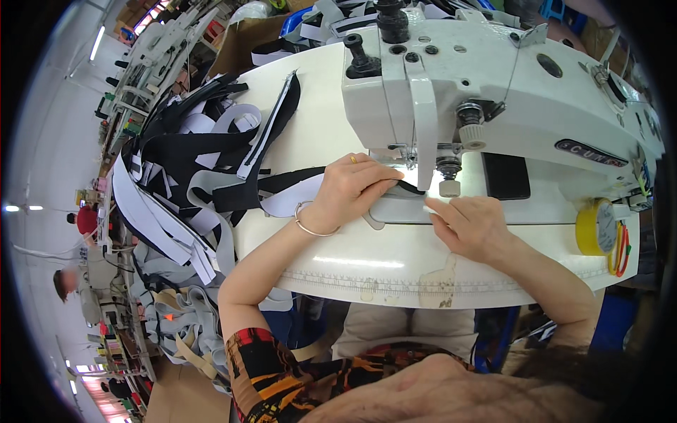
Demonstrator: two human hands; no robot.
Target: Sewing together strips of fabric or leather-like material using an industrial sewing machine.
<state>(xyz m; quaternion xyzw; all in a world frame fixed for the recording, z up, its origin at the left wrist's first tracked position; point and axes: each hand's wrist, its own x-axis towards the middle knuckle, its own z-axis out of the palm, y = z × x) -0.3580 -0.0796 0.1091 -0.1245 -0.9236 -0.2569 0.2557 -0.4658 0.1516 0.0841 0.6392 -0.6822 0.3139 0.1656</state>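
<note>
My left hand point(355, 189), with a ring and a bracelet, is closed on a black-and-white fabric strip point(293, 199). Its fingertips press the strip's end down beside the needle area of a white sewing machine point(493, 77). A dark bit of the fabric point(409, 187) shows between those fingertips and the presser area. Just right of the needle, my right hand point(471, 225) has thumb and forefinger bent together. A small pale spot shows at its fingertips, too small to name. The machine head partly hides the stitching spot.
A tangled heap of black and white strips point(197, 155) lies left on the white table point(338, 271), trailing over its edge. On the right are a black square pad point(506, 176), a yellow tape roll point(596, 227) and coloured loops point(620, 252). More scraps point(328, 21) fill a container behind.
</note>
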